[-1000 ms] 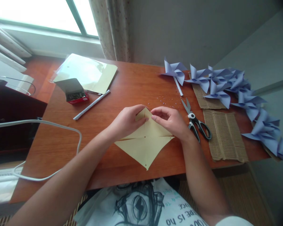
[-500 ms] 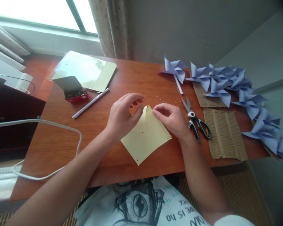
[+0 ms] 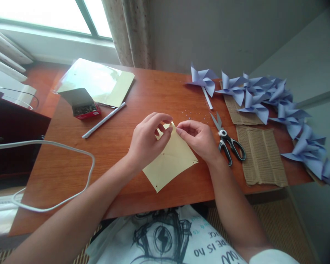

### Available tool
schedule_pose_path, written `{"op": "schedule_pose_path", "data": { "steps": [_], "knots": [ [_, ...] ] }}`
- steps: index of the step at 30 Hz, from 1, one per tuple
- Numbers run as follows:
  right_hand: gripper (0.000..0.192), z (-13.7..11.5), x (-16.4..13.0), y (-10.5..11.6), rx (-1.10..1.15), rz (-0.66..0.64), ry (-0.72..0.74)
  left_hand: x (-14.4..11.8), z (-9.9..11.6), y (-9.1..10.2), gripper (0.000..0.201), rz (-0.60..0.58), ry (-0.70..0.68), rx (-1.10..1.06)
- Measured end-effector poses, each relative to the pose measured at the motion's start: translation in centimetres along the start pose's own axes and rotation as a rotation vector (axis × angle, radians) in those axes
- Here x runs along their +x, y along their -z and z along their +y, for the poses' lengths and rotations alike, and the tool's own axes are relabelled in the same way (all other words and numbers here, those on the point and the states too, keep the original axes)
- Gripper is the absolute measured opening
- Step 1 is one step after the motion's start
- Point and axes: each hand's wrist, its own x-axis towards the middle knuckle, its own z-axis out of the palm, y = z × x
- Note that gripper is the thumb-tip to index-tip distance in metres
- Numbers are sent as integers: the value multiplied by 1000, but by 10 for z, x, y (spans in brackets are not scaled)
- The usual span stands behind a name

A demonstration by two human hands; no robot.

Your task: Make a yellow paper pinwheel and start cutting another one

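Note:
A square of pale yellow paper [image 3: 172, 165] lies like a diamond on the table in front of me, with dark dots at its centre, near corner and right corner. At its far corner, the thumb and forefinger of my left hand [image 3: 151, 137] close on the tip. My right hand [image 3: 196, 135] has its fingers pinched together at the paper's far right edge, close to that same corner. Right of this hand lie scissors [image 3: 223, 135] with black and grey handles, their blades a little apart. The paper's left corner is hidden behind my left hand.
Blue-purple paper pinwheels [image 3: 254, 106] fill the right side, by corrugated cardboard [image 3: 261, 156]. A red box [image 3: 86, 113] of small dark pieces stands left, near a rolled paper stick [image 3: 104, 120] and yellow sheets [image 3: 121, 88] in clear plastic. A white cable [image 3: 92, 165] loops over the table's left.
My left hand has moved slightly right and down, its thumb and forefinger closing at the paper's far corner. The paper's near corner has swung slightly left. My right hand stays nearly in place.

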Motion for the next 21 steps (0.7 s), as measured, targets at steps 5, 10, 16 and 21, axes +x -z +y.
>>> {"op": "schedule_pose_path", "data": {
  "steps": [5,10,16,21],
  "knots": [
    [9,-2,0,-1,-3,19,-6,0,-1,-1,16,-39,129,-121],
    [10,-4,0,-1,18,50,-2,-1,-5,-3,23,-77,223,-280],
    [8,-5,-1,-1,26,41,14,-1,-8,-4,15,-107,239,-335],
    [8,-5,-1,-2,-46,102,70,-1,-5,-4,14,-109,212,-233]
  ]
}}
